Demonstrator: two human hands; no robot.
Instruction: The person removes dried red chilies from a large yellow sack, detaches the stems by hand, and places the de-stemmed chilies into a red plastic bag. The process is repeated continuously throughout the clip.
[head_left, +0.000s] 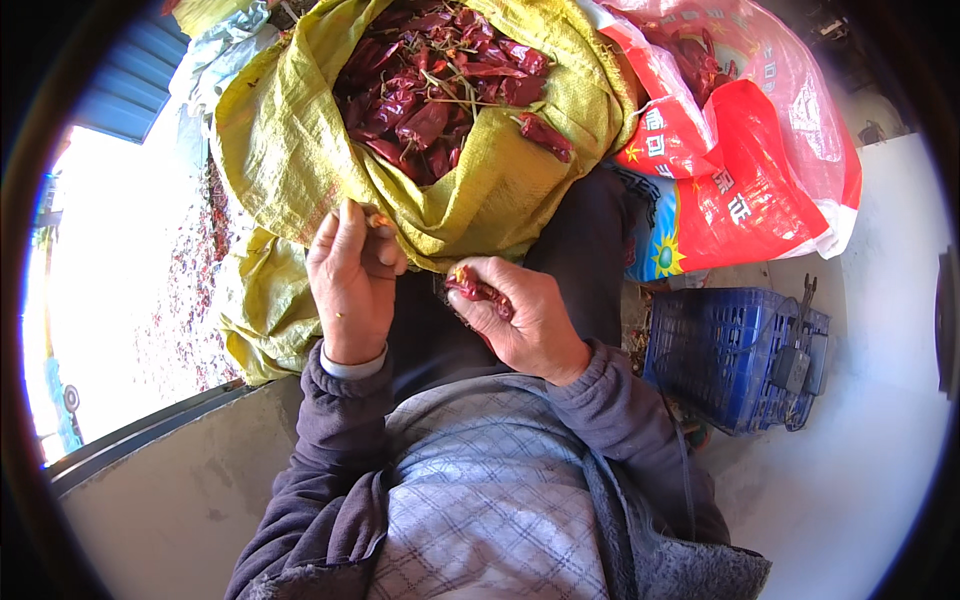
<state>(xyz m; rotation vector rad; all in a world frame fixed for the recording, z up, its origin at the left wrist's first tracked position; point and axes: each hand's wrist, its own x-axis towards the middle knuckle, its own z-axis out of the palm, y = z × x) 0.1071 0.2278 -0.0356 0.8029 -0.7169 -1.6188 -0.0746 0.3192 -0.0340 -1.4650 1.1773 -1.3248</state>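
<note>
My right hand (529, 319) grips a dried red chili pepper (480, 291) between thumb and curled fingers; its torn end shows yellowish insides. To its left, my left hand (352, 277) is raised with the palm partly turned up, pinching a small orange-yellow chili piece (379, 220) at the fingertips. A yellow seed-like speck sticks near the wrist. Just beyond both hands stands a yellow woven sack (480, 184), its mouth rolled back around a heap of dried red chilies (420, 120). One loose chili (545, 136) lies on the sack's folded rim.
At the right, a red and pink printed woven bag (757, 187) holds more chilies (694, 64). Below it sits a blue plastic crate (705, 360) with a black power adapter (790, 369) and cable. Another yellow sack (270, 322) lies at left, by a low wall (187, 457).
</note>
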